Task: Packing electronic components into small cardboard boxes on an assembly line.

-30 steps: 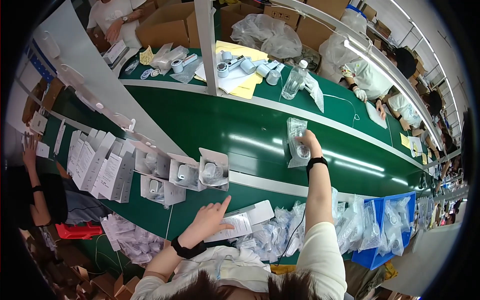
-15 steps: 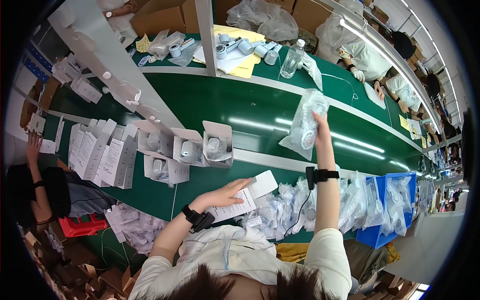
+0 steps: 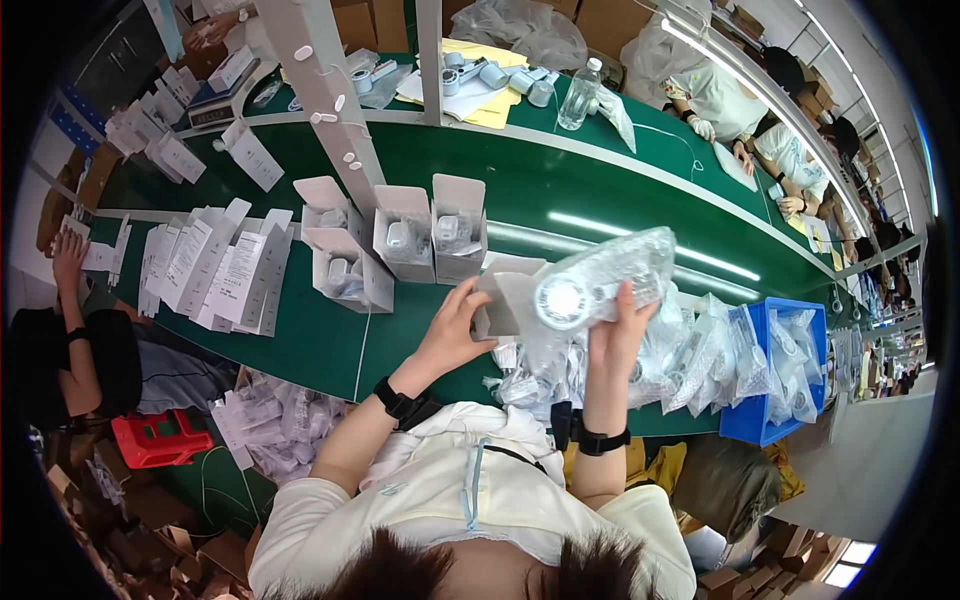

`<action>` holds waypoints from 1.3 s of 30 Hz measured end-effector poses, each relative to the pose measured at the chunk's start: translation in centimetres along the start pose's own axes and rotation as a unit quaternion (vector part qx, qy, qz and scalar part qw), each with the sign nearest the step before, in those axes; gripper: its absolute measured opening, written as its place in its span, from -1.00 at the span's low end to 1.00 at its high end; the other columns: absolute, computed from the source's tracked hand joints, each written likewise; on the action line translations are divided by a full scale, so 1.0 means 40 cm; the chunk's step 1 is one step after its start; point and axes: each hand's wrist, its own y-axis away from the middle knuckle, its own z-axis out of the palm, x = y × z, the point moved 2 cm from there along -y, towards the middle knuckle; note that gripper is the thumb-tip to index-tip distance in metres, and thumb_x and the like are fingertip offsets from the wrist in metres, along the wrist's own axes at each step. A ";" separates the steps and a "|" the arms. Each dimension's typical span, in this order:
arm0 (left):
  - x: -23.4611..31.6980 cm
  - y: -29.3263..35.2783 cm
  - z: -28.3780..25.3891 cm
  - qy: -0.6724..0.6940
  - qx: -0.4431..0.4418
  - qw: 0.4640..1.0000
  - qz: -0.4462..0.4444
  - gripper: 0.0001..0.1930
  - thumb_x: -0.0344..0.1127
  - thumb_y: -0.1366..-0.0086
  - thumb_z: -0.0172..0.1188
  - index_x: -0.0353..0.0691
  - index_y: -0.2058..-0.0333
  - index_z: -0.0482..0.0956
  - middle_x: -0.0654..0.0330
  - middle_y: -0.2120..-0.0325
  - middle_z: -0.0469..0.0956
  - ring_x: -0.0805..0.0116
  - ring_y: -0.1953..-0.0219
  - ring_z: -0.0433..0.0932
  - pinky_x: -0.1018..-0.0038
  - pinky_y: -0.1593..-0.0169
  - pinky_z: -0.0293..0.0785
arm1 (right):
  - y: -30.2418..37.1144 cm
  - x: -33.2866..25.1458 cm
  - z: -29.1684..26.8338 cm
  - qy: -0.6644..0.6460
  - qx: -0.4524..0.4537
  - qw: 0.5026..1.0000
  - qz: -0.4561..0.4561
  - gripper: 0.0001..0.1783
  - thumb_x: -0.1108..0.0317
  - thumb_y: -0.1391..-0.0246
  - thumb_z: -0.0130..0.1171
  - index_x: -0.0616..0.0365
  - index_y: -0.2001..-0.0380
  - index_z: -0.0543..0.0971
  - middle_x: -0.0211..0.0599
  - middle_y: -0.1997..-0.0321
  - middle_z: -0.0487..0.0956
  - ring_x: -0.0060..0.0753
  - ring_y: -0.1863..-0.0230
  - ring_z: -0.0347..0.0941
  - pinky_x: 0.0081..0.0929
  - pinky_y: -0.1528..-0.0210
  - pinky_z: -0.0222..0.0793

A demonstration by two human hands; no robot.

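L. hand (image 3: 452, 335): fingers pinching open white carton (image 3: 508, 298); R. hand (image 3: 617, 335): fingers wrapped round bagged round device (image 3: 598, 285), its end at carton mouth, above green counter (image 3: 560, 190). Filled open cartons (image 3: 405, 240) stand just beyond

The person wears a pale cream short-sleeved shirt (image 3: 455, 490) with a light blue placket, and 2 black wristbands: one on the left wrist (image 3: 399, 403), one on the right wrist (image 3: 597, 440). Dark hair (image 3: 470, 575) shows below.
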 end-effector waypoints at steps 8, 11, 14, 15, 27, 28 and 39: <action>-0.055 0.027 0.041 0.021 0.066 0.995 -0.073 -0.23 -0.34 0.29 0.42 -0.20 0.12 0.08 -0.09 0.10 0.27 -0.11 0.07 0.33 0.25 0.05 0.33 | 0.076 0.173 0.037 0.261 0.002 0.939 -0.225 -0.15 0.43 0.18 0.30 0.10 -0.11 -0.01 -0.15 -0.07 0.22 -0.15 -0.09 0.14 -0.27 -0.10 0.13; -0.059 0.042 0.041 -0.002 0.050 0.995 -0.091 -0.18 -0.31 0.30 0.45 -0.22 0.14 0.01 -0.12 0.07 0.27 -0.13 0.08 0.36 0.24 0.07 0.35 | 0.085 0.170 0.054 0.343 -0.089 0.887 -0.297 -0.22 0.40 0.21 0.32 0.11 -0.07 0.11 -0.09 -0.07 0.21 -0.08 -0.10 0.12 -0.23 -0.13 0.07; -0.069 0.067 0.039 -0.058 0.034 0.995 0.067 -0.21 -0.24 0.26 0.44 -0.22 0.13 0.06 -0.11 0.14 0.29 -0.10 0.10 0.37 0.25 0.08 0.34 | 0.081 0.132 0.073 0.508 -0.233 0.747 -0.360 -0.34 0.34 0.21 0.31 0.11 -0.01 0.26 -0.04 -0.10 0.19 0.00 -0.13 0.10 -0.17 -0.16 0.02; -0.073 0.075 0.031 -0.056 0.033 0.996 0.066 -0.21 -0.24 0.26 0.44 -0.22 0.13 0.06 -0.11 0.14 0.29 -0.10 0.10 0.37 0.25 0.08 0.34 | 0.081 0.100 0.085 0.561 -0.275 0.689 -0.368 -0.40 0.30 0.21 0.29 0.11 0.04 0.33 -0.03 -0.11 0.18 0.03 -0.14 0.09 -0.15 -0.16 0.01; -0.022 0.092 -0.118 0.082 0.041 0.995 0.029 -0.27 -0.24 0.20 0.40 -0.15 0.09 0.13 -0.11 -0.10 0.07 -0.01 -0.12 0.17 0.25 -0.10 0.19 | 0.049 0.211 -0.192 0.573 -0.256 0.773 -0.094 -0.50 0.30 0.30 0.28 0.03 0.15 0.46 -0.17 0.03 0.36 -0.10 -0.04 0.22 0.12 -0.06 0.00; 0.003 0.085 -0.130 0.043 0.016 0.998 0.032 -0.37 -0.26 0.18 0.39 -0.16 0.14 0.21 -0.10 -0.11 0.07 -0.01 -0.13 0.15 0.26 -0.11 0.18 | 0.055 0.232 -0.210 0.572 -0.259 0.773 -0.095 -0.50 0.30 0.30 0.28 0.03 0.15 0.46 -0.17 0.03 0.36 -0.10 -0.04 0.22 0.12 -0.06 0.00; 0.015 0.038 -0.123 -0.012 0.047 0.998 -0.049 -0.83 -0.38 0.15 0.31 -0.27 0.62 0.48 0.08 0.09 0.31 0.08 0.08 0.37 0.35 0.08 0.33 | 0.089 0.225 -0.223 0.610 -0.362 0.691 -0.142 -0.66 0.62 0.29 0.17 0.20 0.33 0.39 -0.19 0.18 0.38 -0.21 0.27 0.37 -0.39 0.25 0.37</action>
